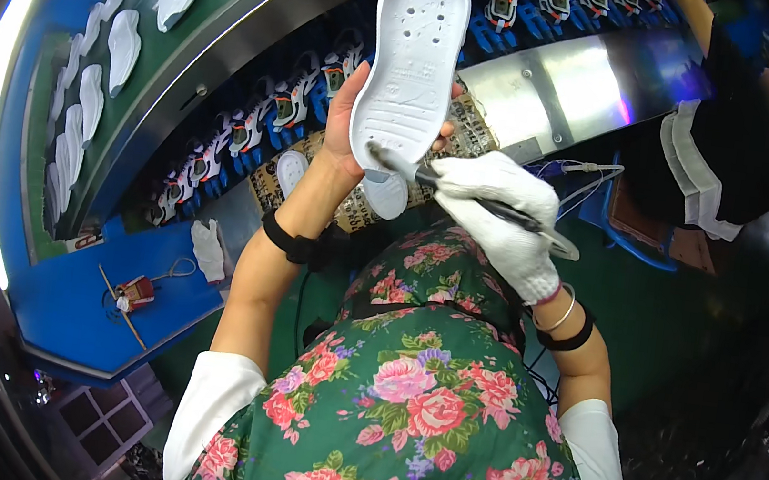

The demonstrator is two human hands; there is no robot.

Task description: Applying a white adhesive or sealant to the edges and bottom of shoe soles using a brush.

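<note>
Holding the white sole [414, 57] up by its lower half, the left hand [344, 130] is bare, its fingers grasping both edges from behind. The sole is pointing its rounded, holed end away from the person, its inner face showing, and is hanging above a printed cardboard [472, 128]. The right hand [500, 199], in a white glove, is clenching its fingers around a dark-handled tool [426, 178]; the tool's tip is lying over the sole's lower end, contact unclear. Two smaller white pieces [385, 199] are resting on the cardboard, one just below the sole, the other left, partly hidden by the left forearm. Beyond, shoes [247, 127] are standing in a curved row on blue holders. Farther left, white parts [123, 53] are lying on a green shelf [158, 49]. Lower left, a blue surface [58, 320] is carrying a small red-brown object [138, 292], a stick and a white cloth [207, 250] near its edge. The person is wearing a floral green apron [424, 389].
</note>
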